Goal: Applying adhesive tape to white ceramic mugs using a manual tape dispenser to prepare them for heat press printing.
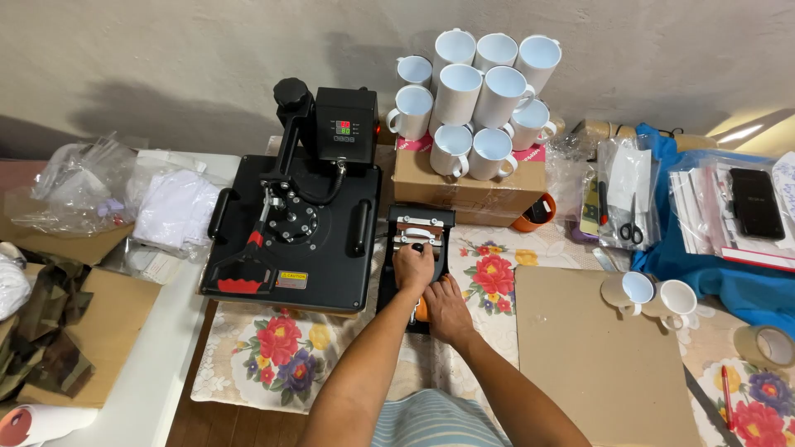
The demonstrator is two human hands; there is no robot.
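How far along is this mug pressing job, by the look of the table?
Early, it seems. Possibly done: two mugs lie apart on the brown board, though any print is hidden. In hand: the left hand grips the handle of the small mug press, and the right hand rests at its near end. Left: a stack of plain white mugs waits on the cardboard box.

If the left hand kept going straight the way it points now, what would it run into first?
The left hand already rests on the mug press, pointing away from the person. Straight on, it would likely meet the press's metal clamp bars first, then the cardboard box under the white mugs; depth is unclear.
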